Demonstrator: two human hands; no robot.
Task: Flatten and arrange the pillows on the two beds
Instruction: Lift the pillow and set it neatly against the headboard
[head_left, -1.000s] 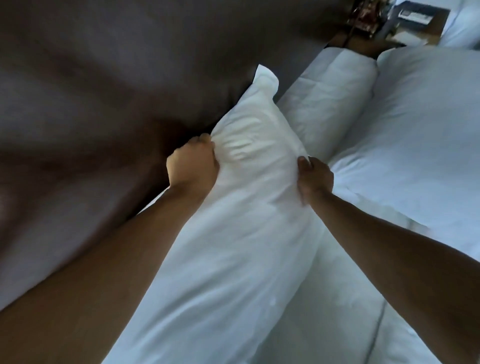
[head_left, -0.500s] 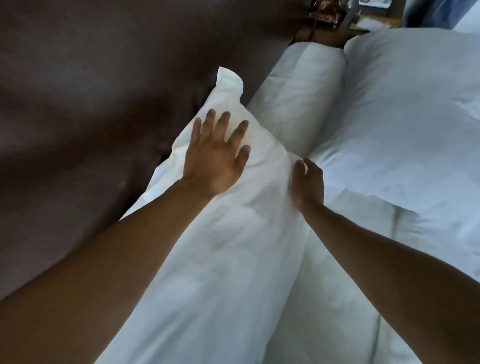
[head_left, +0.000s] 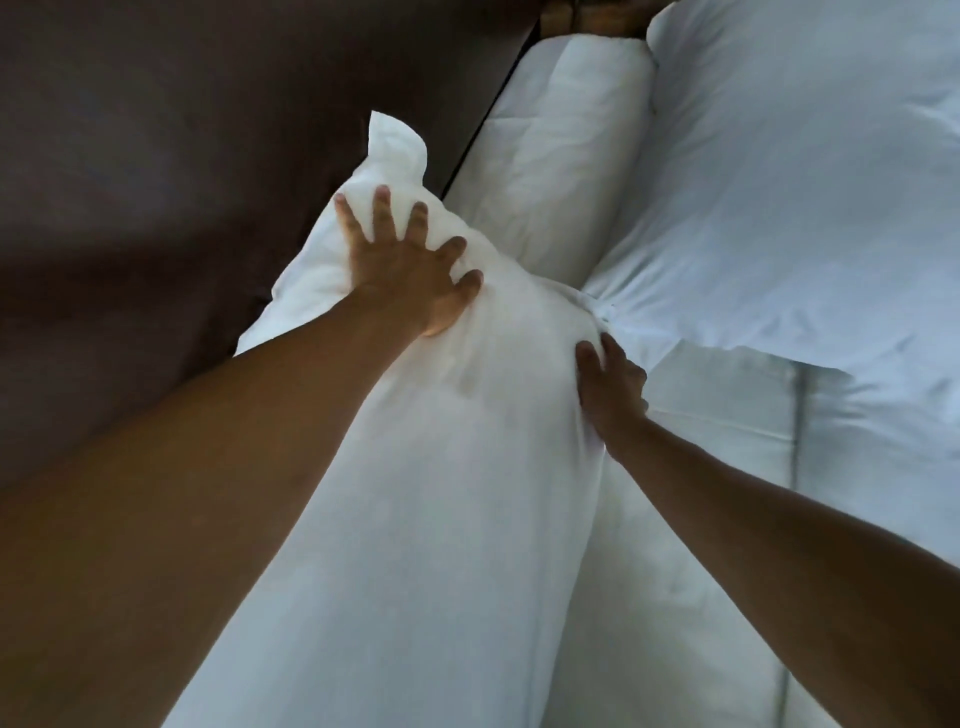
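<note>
A long white pillow (head_left: 441, 493) leans against the dark brown headboard (head_left: 156, 208), running from the bottom of the view up to its corner near the top centre. My left hand (head_left: 405, 265) lies flat on its upper part, fingers spread, pressing into the fabric. My right hand (head_left: 610, 387) grips the pillow's right edge, fingers curled into the cloth. Beyond it a second white pillow (head_left: 561, 156) stands along the headboard. A third, large white pillow (head_left: 805, 182) lies flat to the right.
The white bed sheet (head_left: 727, 493) with a seam spreads below the pillows on the right. A strip of wooden furniture (head_left: 592, 15) shows at the top edge behind the pillows.
My left hand let go of the pillow's left edge, opened, and now presses flat on top, having slid further up. My right hand stays on the right edge. The view moved closer.
</note>
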